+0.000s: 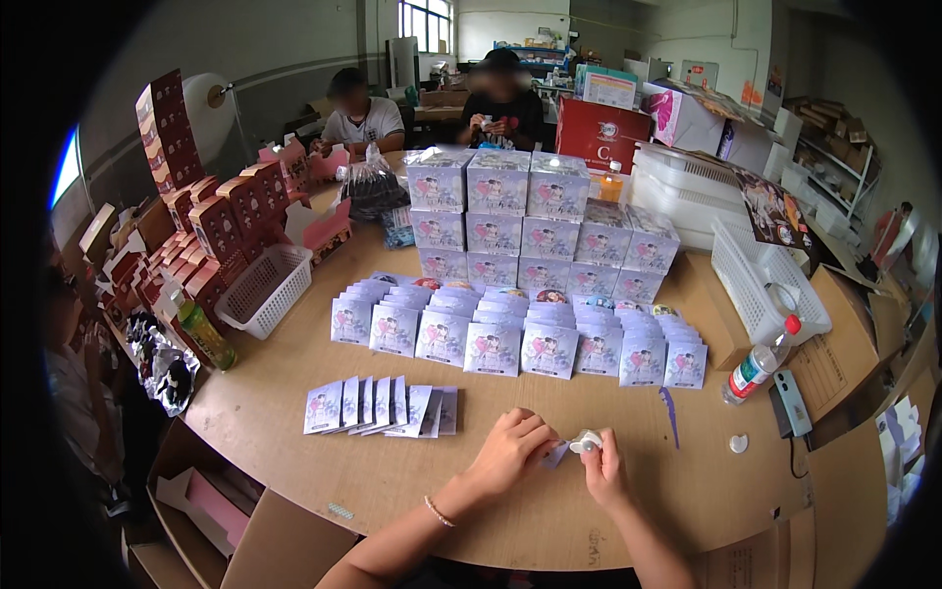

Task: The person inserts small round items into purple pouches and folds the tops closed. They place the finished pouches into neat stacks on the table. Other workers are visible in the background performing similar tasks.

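Above the near part of the table, my left hand [512, 450] has its fingers pinched on the edge of a small pale purple packet [556, 455]. Just to its right, my right hand [605, 467] is closed on a small white rounded piece [587, 441], with thumb and fingers round it. The two hands nearly meet, and the packet lies partly hidden between them. To the left, a fanned row of purple packets [378, 406] rests on the table. Farther off stand several longer rows of like packets [494, 346], with round picture badges showing behind some of them.
Stacked purple boxes [496, 191] rise behind the packet rows. A red-capped bottle [762, 363], a phone [790, 401] and a white heart-like piece [739, 444] lie right. A white basket [263, 293] and green bottle [204, 334] stand left. Two people [500, 103] sit across.
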Demonstrator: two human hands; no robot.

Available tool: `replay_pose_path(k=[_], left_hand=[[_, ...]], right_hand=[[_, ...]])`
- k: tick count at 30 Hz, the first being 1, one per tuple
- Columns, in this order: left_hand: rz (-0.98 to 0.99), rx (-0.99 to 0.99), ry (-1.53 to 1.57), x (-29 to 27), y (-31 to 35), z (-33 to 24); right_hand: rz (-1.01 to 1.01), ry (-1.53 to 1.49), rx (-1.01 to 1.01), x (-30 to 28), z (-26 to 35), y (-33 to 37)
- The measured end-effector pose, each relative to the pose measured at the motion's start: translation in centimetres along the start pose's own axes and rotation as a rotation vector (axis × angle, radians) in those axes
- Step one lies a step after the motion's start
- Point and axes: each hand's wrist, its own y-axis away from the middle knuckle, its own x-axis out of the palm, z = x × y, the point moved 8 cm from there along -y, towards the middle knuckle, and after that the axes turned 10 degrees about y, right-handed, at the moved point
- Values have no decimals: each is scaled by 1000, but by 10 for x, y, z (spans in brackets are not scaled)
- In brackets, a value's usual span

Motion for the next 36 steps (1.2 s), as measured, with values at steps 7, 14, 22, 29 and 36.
replay_pose_path(k=[7, 14, 22, 29, 36], left_hand=[[-26, 4, 8, 0, 2, 3], [-99, -5, -92, 6, 7, 3], [-96, 5, 67, 8, 11, 14], [-72, 29, 48, 5, 9, 9], [-127, -89, 40, -12, -2, 17]], right_hand=[[49, 56, 12, 8, -3, 0], [39, 104, -34, 12, -12, 5], [34, 146, -83, 12, -4, 4], [1, 105, -47, 13, -18, 6], [-146, -348, 199, -7, -33, 4]])
